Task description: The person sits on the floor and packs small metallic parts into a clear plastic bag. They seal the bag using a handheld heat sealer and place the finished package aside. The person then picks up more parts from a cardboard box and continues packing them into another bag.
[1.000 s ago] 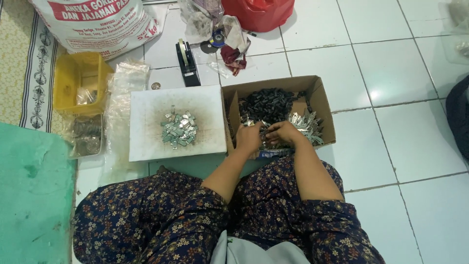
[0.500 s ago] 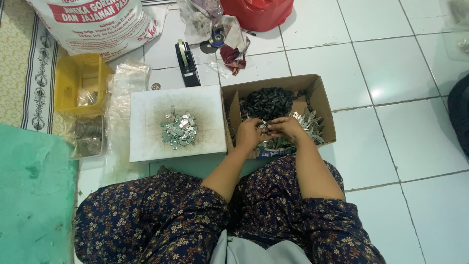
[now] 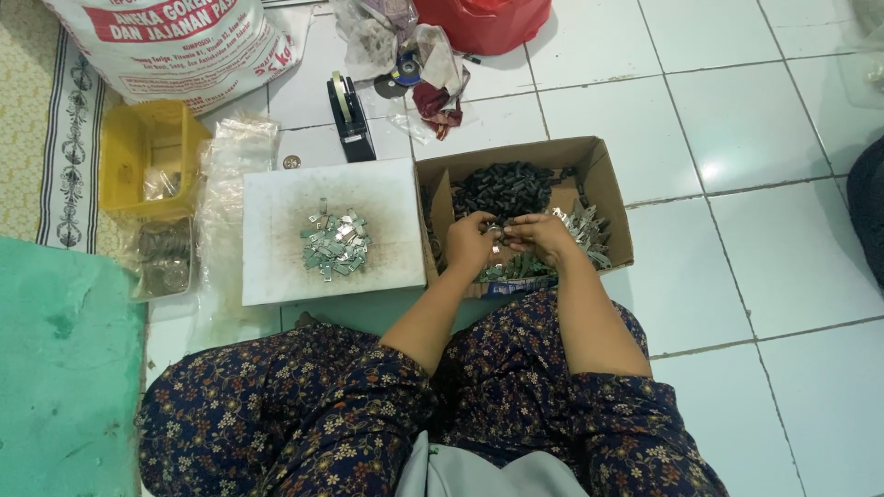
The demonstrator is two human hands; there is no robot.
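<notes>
Small silvery metal piece (image 3: 495, 236) sits pinched between both hands, held over the middle of the open brown cardboard box (image 3: 610, 175). Left hand (image 3: 470, 242) fingers curled closed on the piece from the left; right hand (image 3: 541, 232) fingers closed on it from the right, fingertips of the two hands touching. Exact shape of the piece too small to tell. Inside the box: heap of dark grey metal parts (image 3: 505, 188) at the far side, loose pile of shiny silver metal clips (image 3: 582, 228) at the right and under the hands. Box rests on the white tiled floor (image 3: 755, 230), touching the person's knees in dark floral-print fabric. Just left of the box, a flat white square board (image 3: 276, 239) with a scorched brownish centre, carrying a small heap of silver metal tabs (image 3: 335, 245). Beyond the board, a black tape dispenser (image 3: 348, 118). Further left, clear plastic bags (image 3: 230, 175), then a yellow plastic basket (image 3: 147, 156). Far left a green mat (image 3: 55, 368). At top, a white printed sack (image 3: 175, 46) and a red plastic container (image 3: 483, 20).
</notes>
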